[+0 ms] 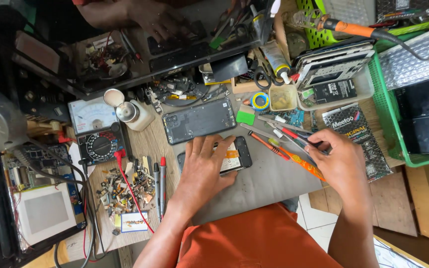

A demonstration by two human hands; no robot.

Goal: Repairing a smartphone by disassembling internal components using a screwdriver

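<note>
The left hand (202,166) lies flat, palm down and fingers spread, on an opened phone (237,155) on the grey mat (269,181), pressing it rather than gripping it; only the phone's right part, with a pale battery and an orange strip, shows past the fingers. The right hand (341,161) is curled at the mat's right edge, its fingertips pinched on a thin dark tool (310,143) among a fan of screwdrivers and tweezers (279,136), red, orange and steel, which crowd the space between the two hands. Just above the left hand, apart from it, lies a dark phone back cover (199,120), inner side up. To the left of it stands a small white bottle (134,113) with a metal cap, and beside that an analogue meter (98,131) whose red lead trails down past a heap of small scrap parts (125,188). Above the tools are a green square pad (246,117), a roll of blue and yellow tape (260,100) and a small cream tray (283,97). Beyond the right hand a black flat packet (358,139) with white and red print lies tilted on the wood, next to a clear tray (366,84) holding phone parts and a black battery with a white label. A green basket (388,119) closes off the right side. At the top another person's hand (157,20) rests on a dark glass surface.
</note>
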